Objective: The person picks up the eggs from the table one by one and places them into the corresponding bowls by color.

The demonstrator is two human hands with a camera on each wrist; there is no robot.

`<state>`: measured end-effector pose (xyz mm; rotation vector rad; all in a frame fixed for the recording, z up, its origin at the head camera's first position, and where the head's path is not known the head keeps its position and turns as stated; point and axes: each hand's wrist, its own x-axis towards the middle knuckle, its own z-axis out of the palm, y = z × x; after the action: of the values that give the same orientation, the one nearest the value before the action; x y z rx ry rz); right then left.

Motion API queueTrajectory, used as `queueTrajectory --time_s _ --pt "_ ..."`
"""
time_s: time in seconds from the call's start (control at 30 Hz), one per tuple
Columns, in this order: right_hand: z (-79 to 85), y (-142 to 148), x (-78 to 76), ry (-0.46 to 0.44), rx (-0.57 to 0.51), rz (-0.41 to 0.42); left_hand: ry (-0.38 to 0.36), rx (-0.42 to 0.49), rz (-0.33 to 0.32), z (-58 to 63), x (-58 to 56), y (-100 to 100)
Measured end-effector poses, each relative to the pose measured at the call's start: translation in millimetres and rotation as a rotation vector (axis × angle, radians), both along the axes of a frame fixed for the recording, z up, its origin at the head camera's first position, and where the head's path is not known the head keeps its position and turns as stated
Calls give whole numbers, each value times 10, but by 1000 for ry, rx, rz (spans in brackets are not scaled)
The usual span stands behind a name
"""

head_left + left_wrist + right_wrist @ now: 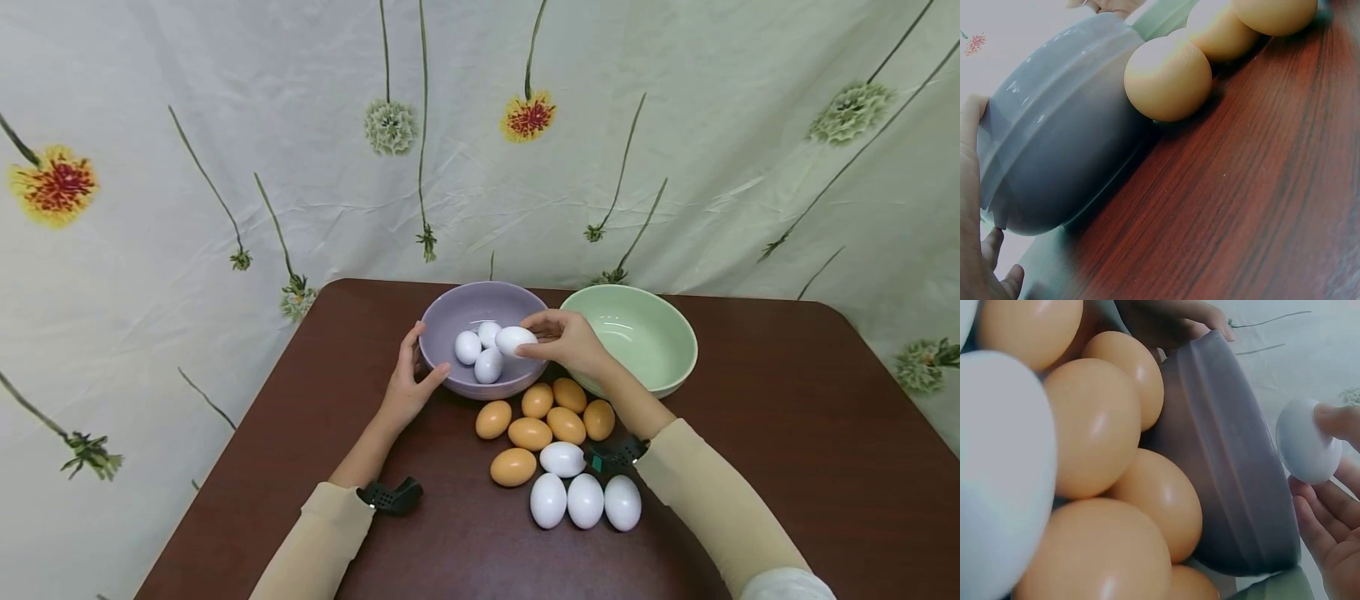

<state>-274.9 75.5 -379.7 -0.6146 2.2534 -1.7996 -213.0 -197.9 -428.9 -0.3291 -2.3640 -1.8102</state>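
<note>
My right hand [573,340] pinches a white egg [514,341] between thumb and fingers, over the right side of a purple bowl [435,312]. In the right wrist view the same egg [1307,440] appears beside the bowl's rim. Several white eggs [468,347] lie inside the bowl. My left hand [406,387] holds the bowl at its left side, thumb at the near rim and fingers along the outer wall. In the left wrist view, fingertips touch the bowl's wall [1079,119]; part of that hand is out of frame.
Several brown eggs [529,434] lie in front of the bowls, and several white eggs [585,501] lie nearer me. A green bowl [678,333] stands right of the purple one, behind my right forearm. A flower-patterned cloth [315,125] hangs behind the dark wooden table [787,433].
</note>
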Motion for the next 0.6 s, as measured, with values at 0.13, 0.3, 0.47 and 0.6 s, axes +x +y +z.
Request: queueTrajectory --time_s 0.13,0.3,0.47,0.6 --pt "-30 -97 -36 17 34 -19 11 2 -6 -11 -6 5" --pt "-58 -235 -104 89 90 -39 11 4 -10 -8 -3 2" --pt "-54 -367 -186 93 163 -71 1 8 -3 -1 1 -4" --pt "-52 -429 -231 83 212 -99 -4 2 -4 -3 -4 2"
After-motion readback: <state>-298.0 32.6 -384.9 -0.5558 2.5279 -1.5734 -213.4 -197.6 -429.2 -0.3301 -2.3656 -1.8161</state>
